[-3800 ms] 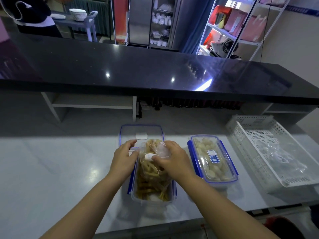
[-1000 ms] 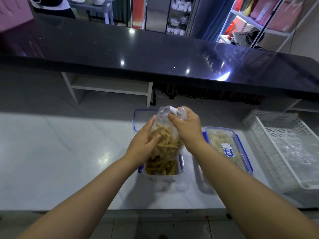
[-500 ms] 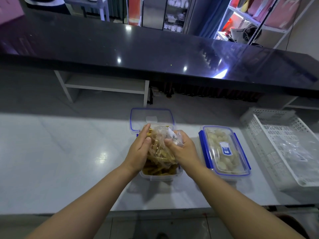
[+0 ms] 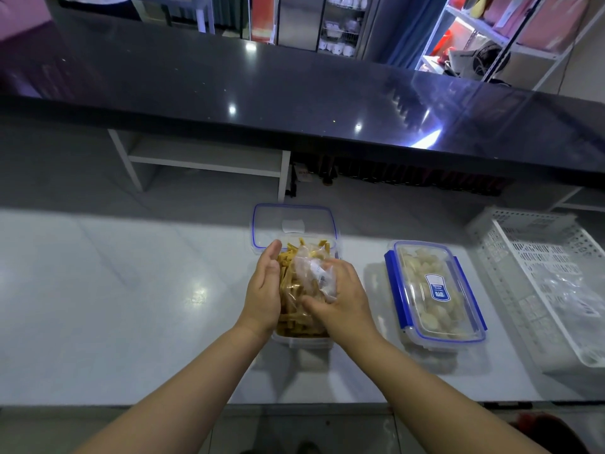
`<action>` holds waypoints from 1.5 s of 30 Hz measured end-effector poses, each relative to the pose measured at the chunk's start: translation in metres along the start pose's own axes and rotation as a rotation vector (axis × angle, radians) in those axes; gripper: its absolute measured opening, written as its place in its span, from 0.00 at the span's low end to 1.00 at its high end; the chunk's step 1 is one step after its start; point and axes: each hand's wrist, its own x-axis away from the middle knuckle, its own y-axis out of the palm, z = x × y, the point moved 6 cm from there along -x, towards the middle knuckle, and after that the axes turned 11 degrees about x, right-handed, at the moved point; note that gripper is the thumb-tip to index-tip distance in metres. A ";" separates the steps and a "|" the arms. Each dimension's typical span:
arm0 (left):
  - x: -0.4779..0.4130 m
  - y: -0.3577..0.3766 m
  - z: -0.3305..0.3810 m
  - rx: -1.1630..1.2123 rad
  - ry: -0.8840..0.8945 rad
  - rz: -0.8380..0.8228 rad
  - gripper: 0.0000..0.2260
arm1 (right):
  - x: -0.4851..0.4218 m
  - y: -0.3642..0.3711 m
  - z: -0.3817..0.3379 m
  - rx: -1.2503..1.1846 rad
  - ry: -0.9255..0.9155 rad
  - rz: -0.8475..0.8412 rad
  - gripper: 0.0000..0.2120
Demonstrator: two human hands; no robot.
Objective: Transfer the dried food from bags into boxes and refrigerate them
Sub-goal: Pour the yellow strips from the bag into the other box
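Observation:
A clear plastic bag (image 4: 311,273) of yellow dried strips lies in an open clear box (image 4: 302,340) on the white counter. My left hand (image 4: 263,293) presses flat against the bag's left side with straight fingers. My right hand (image 4: 342,299) grips the crumpled bag from the right, fingers curled into the plastic. Some strips (image 4: 302,249) stick out at the far end. The box's blue-rimmed lid (image 4: 293,224) lies just behind it. To the right stands a second box (image 4: 433,293), lidded with blue clips, holding pale round pieces.
A white perforated basket (image 4: 537,276) with an empty clear bag (image 4: 569,290) in it stands at the right edge. A raised black countertop (image 4: 294,103) runs across the back. White counter surface (image 4: 131,290) extends to the left.
The bag, held up over the box a second ago, has come down into the box. My hands followed it down and now squeeze it from both sides.

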 end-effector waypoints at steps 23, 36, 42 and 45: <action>0.000 0.000 0.000 -0.003 -0.046 0.000 0.19 | -0.002 0.007 -0.003 0.061 -0.026 -0.035 0.21; 0.008 -0.001 0.010 -0.019 -0.054 0.053 0.20 | -0.037 -0.026 -0.016 -0.388 0.259 0.015 0.02; 0.008 -0.001 0.011 -0.042 -0.087 0.034 0.21 | -0.048 -0.043 -0.021 -0.511 0.298 -0.015 0.04; 0.008 -0.002 0.013 -0.044 -0.096 0.041 0.22 | -0.051 -0.051 -0.019 -0.540 0.310 -0.008 0.04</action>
